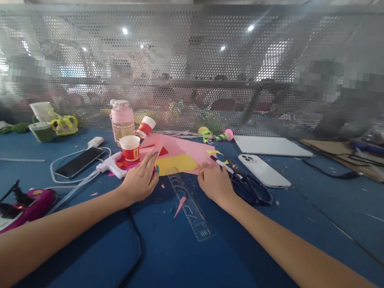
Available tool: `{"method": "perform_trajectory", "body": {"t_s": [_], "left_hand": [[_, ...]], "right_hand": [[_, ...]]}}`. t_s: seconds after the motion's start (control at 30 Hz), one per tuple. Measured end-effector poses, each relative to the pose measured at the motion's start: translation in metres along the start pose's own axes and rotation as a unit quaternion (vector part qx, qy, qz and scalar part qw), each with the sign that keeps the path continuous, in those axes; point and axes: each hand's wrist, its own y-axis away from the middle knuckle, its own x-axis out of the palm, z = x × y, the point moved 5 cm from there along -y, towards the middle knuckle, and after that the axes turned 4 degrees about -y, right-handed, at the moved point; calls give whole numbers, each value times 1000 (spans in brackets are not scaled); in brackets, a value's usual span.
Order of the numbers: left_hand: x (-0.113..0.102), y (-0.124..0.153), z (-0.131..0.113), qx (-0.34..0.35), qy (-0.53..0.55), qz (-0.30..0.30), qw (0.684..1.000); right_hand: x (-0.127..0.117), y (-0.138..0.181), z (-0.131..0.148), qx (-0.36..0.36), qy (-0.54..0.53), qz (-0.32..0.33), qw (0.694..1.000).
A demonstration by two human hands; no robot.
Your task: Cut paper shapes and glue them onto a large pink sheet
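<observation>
Left hand (140,178): laid at the left end of the yellow paper strip (177,164), with fingers outstretched and thumb and forefinger seen apart; nothing is seen to be clamped between them.

Right hand (217,183): set at the strip's right end, with fingers bent over and tips partly hidden; whether anything is pinched there cannot be told.

Yellow paper strip: found between the two hands, lying flat over the near part of a pink sheet (191,147) on the blue counter (176,264).

Step in hand, as judged: the strip is being steadied or lined up on the pink sheet. For the next move, light, even pressure from both hands would seem to be called for, so that the thin paper is neither creased nor skewed.

By the right hand: dark-handled scissors (256,189), just beside the wrist; a white phone (265,171), lying beyond them.

By the left hand: a white glue gun (113,165), lying on its side; a red-and-white cup (129,148), standing upright; a second cup (145,127), tilted, behind it; a pink bottle (123,120); a black phone (81,162), farther left.

Near side: a clear stencil ruler (199,223), placed slantwise below the strip, with a pointed pink scrap (180,206) lying across it.
</observation>
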Motion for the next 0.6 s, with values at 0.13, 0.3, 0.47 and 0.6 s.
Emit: {"method": "perform_trajectory", "body": {"t_s": [0.13, 0.3, 0.47, 0.6], "left_hand": [[2, -1, -2, -7, 6, 27, 1000], [17, -2, -1, 29, 71, 77, 994], [31, -4, 6, 50, 117, 110, 986], [33, -4, 10, 23, 121, 103, 987]], "right_hand": [[2, 0, 1, 4, -9, 4, 1000], [7, 1, 14, -146, -71, 73, 984], [5, 4, 20, -204, -80, 83, 972], [-5, 9, 27, -201, -83, 13, 976]]}}
